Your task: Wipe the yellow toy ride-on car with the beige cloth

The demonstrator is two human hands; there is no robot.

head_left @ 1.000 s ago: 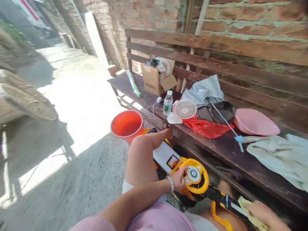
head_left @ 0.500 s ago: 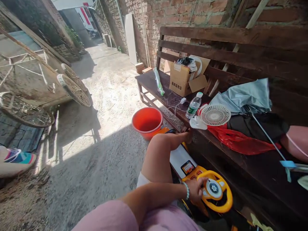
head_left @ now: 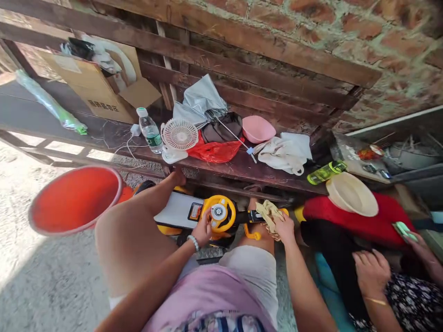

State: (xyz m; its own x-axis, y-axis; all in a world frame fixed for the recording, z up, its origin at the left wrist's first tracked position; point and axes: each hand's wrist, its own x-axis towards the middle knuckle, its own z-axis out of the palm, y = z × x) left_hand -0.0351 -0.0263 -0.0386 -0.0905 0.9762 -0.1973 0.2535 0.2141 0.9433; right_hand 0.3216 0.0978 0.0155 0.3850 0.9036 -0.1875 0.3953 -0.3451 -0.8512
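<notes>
Between my legs is a toy ride-on car (head_left: 177, 210) with a white hood and a yellow steering wheel (head_left: 231, 223). My left hand (head_left: 203, 229), with a beaded bracelet at the wrist, grips the wheel's left side. On the other side, my right hand (head_left: 285, 229) is closed on a crumpled beige cloth (head_left: 268, 213). The cloth is bunched over the dark and yellow rear part of the toy, near my right knee. My fingers partly hide the wheel rim and the cloth's near end.
A wooden bench (head_left: 221, 171) holds a cardboard box (head_left: 93, 94), a water bottle (head_left: 151, 131), a small fan (head_left: 180, 134), an umbrella (head_left: 200, 99) and a pink bowl (head_left: 258, 129). An orange basin (head_left: 74, 198) stands at left. At right sits another person, one hand (head_left: 372, 273) lowered, beside a cream basin (head_left: 351, 196).
The view has swung right and down, bringing my right hand with the cloth and the person at right into sight. My left hand stays on the steering wheel.
</notes>
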